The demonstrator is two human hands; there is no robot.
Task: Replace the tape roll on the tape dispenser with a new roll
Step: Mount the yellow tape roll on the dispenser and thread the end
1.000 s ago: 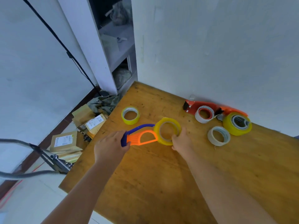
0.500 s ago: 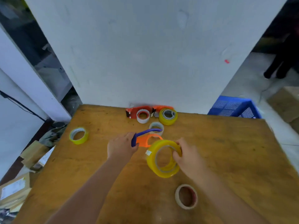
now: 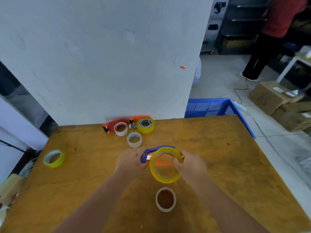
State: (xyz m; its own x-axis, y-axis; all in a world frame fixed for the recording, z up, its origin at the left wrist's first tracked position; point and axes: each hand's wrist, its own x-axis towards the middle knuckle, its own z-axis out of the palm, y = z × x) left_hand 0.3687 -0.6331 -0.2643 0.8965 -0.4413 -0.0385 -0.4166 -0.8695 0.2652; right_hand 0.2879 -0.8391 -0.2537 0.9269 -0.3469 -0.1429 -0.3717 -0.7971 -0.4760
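At the centre of the frame the left hand (image 3: 130, 161) is closed around the blue handle of the tape dispenser (image 3: 157, 154), while the right hand (image 3: 190, 166) pinches the rim of the yellow tape roll (image 3: 165, 165), held tilted in front of the dispenser's orange body. The roll looks not yet seated, so if it goes on crooked it could jam on the hub or slip from the fingers. It would then drop toward the brown-cored roll (image 3: 165, 199) lying just below on the wooden table (image 3: 227, 165).
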